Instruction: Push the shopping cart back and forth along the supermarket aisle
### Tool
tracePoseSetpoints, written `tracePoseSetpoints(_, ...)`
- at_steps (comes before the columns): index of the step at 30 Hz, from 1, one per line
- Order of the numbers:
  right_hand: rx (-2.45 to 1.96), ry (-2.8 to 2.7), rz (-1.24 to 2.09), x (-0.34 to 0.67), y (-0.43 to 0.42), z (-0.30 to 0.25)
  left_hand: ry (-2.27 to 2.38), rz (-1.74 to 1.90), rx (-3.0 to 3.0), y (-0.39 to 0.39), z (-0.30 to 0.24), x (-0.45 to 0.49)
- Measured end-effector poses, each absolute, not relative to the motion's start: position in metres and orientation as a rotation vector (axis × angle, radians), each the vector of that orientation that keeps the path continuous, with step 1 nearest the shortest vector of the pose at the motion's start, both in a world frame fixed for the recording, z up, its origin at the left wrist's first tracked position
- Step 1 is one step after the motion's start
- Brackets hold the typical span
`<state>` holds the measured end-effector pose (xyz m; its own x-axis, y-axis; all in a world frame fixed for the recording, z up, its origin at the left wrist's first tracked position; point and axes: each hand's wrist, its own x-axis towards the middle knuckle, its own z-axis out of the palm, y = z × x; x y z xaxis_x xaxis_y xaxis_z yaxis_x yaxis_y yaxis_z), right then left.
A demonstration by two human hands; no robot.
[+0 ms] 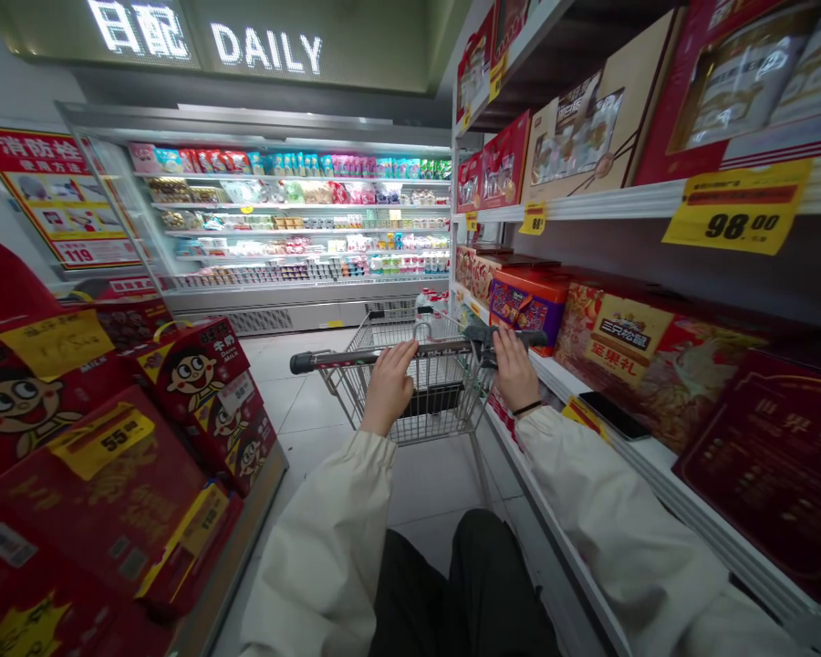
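**Nearest:** cream sleeves point(321, 538) on both arms, above dark trousers point(465, 584).

**Left hand point(389, 383):** closed over the cart handle point(444, 348), fingers curled across the top of the bar, not spread.

**Right hand point(513, 370):** closed over the same bar towards its right end, beside a dark grip fitting point(483, 339). Black wristband point(528, 408) on the wrist.

**Cart point(431, 401):** wire shopping cart, directly ahead of the person, on a tiled floor point(301, 401).

**Right side:** white shelf point(588, 208) carrying gift boxes point(657, 356), with a yellow price tag point(737, 206) reading 98.00. A phone point(614, 415) lies flat on the lower shelf, just beside the boxes and right of the right hand.

**Left side:** stacked red boxes point(192, 374) printed with a cartoon face, with a yellow tag point(102, 441) showing 55.

**Ahead:** refrigerated case point(291, 219) stocked with packaged goods, beyond the cart. Overhead sign point(266, 47) reads DAILY.

**Far left:** red and yellow poster point(58, 196) on the wall.
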<state>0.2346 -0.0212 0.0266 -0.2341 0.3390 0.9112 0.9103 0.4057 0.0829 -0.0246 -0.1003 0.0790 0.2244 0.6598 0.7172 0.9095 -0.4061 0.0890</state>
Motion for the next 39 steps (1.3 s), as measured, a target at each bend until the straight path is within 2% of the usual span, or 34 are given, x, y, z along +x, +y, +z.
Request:
tracePoseSetpoints(5,-1.074,-1.831,-0.815,0.28,-0.013,0.028,-1.45,-0.987,-2.166,-0.099,0.079,-0.031)
tracePoseSetpoints(9,-1.123,-1.661,-0.776,0.288,-0.005,0.022,-1.459,-1.009,-2.17,-0.1,0.078,-0.029)
tracePoseSetpoints(16,-1.107,-1.45,-0.717,0.231,-0.006,0.002,-1.47,-1.05,-2.18,-0.102,0.079,-0.027)
tracePoseSetpoints(23,-1.0,-1.601,-0.701,0.181,-0.025,0.01,-1.489,-0.989,-2.202,-0.104,0.083,-0.023)
tracePoseSetpoints(27,-0.906,-1.83,-0.759,0.214,-0.024,0.017,-1.494,-0.887,-2.201,-0.114,0.086,-0.049)
tracePoseSetpoints(31,-1.047,-1.655,-0.754,0.259,-0.012,0.018,-1.754,-0.899,-1.802,-0.134,0.091,-0.097)
tracePoseSetpoints(33,-1.121,-1.594,-0.715,0.262,-0.008,0.02,-1.785,-0.819,-1.793,-0.143,0.094,-0.112)
tracePoseSetpoints(39,-1.113,-1.709,-0.58,0.18,-0.022,0.041,-1.835,-0.742,-1.789,-0.147,0.1,-0.105)
